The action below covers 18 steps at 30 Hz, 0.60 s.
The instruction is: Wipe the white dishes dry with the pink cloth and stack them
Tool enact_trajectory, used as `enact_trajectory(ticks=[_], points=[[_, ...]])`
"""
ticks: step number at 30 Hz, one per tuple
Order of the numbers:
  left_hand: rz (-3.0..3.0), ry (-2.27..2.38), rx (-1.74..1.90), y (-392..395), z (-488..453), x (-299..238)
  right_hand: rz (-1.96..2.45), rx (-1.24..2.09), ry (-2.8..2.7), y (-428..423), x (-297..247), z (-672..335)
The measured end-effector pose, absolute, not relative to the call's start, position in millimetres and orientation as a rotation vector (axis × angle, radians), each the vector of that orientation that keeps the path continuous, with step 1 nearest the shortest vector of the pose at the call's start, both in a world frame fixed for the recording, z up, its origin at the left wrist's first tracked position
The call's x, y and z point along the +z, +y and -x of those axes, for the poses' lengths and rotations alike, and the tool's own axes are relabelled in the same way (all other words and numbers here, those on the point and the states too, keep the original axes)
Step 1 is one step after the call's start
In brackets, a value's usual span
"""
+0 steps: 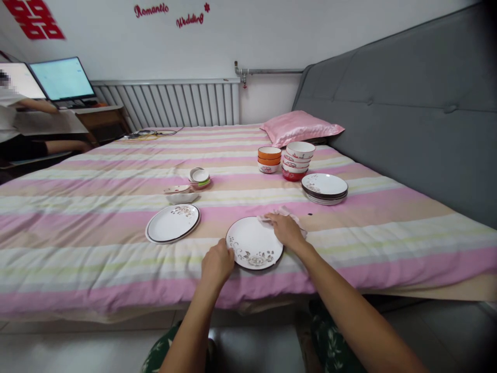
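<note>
A white plate (pixel 252 239) with a dark rim and a brown flower pattern lies before me on the striped bedsheet. My left hand (pixel 218 263) grips its left edge, thumb over the rim. At its upper right, my right hand (pixel 284 228) presses a pale pink cloth (pixel 293 215) against the rim, partly covering the cloth. To the left rest oval plates (pixel 171 224), one on top of another. On the right stands a stack of round plates (pixel 325 185) with the same flower pattern.
Behind are stacked orange and white bowls (pixel 269 155), a taller bowl stack (pixel 298 158), small dishes (pixel 199 176) and a white boat-shaped dish (pixel 181 197). A pink pillow (pixel 301 127) lies near the grey headboard (pixel 404 98). A person (pixel 23 119) sits at a desk far left.
</note>
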<state>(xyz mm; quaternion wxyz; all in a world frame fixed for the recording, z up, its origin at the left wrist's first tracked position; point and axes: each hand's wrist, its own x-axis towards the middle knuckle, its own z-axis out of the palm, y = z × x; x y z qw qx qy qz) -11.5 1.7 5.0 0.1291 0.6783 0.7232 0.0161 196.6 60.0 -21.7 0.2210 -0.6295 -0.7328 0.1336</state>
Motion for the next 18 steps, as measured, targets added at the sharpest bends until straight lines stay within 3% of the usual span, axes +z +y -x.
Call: enact_trajectory(ticks=[7,12,18], points=[[-1.959,2.107,0.053,1,10,5,1.346,0.515,-1.524,66,-12,-201],[-1.961,2.117,0.049,0,9,6,1.148,0.512,-1.951,60,-25,-186],[-1.972,2.099,0.09,0,8,7,1.558,0.352,-2.447,45,-36,-171]])
